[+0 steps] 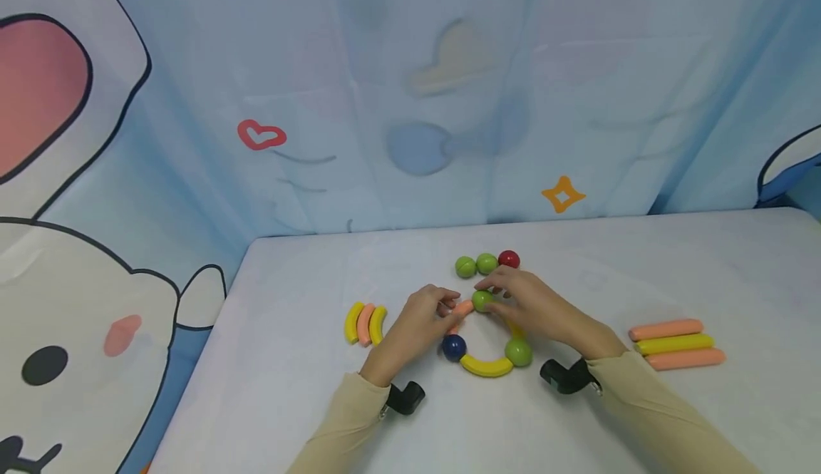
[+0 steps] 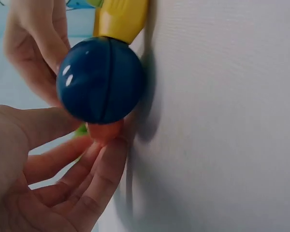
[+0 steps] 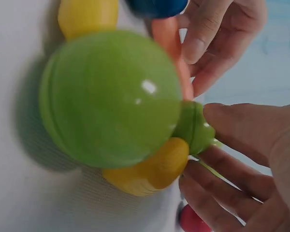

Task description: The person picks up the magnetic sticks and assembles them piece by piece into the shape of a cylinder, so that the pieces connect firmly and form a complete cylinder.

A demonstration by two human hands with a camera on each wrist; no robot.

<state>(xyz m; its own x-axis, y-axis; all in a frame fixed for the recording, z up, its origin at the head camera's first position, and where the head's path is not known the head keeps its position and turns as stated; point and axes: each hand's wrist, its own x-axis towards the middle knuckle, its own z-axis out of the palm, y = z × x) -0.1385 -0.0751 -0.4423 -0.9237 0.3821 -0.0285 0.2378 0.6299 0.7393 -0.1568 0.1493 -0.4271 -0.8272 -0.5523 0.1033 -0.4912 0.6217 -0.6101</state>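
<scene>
On the white table, a ring of magnetic-looking balls and rods lies between the two hands. My left hand (image 1: 417, 326) pinches the orange curved rod (image 1: 465, 308) on the ring's upper left, thumb on one side and fingers on the other. My right hand (image 1: 539, 305) grips the top green ball (image 1: 480, 301), which meets the orange rod's end. Below sit a dark blue ball (image 1: 454, 348), a yellow curved rod (image 1: 486, 368) and a larger-looking green ball (image 3: 111, 99). Another yellow curved rod (image 3: 147, 169) runs up the right side, partly hidden behind the right hand in the head view.
Behind the ring stand two green balls (image 1: 476, 265) and a red ball (image 1: 509, 259) in a row. Yellow and orange curved rods (image 1: 365, 324) lie at the left. Straight orange and yellow rods (image 1: 676, 344) lie at the right. A printed curtain (image 1: 385, 196) hangs behind the table.
</scene>
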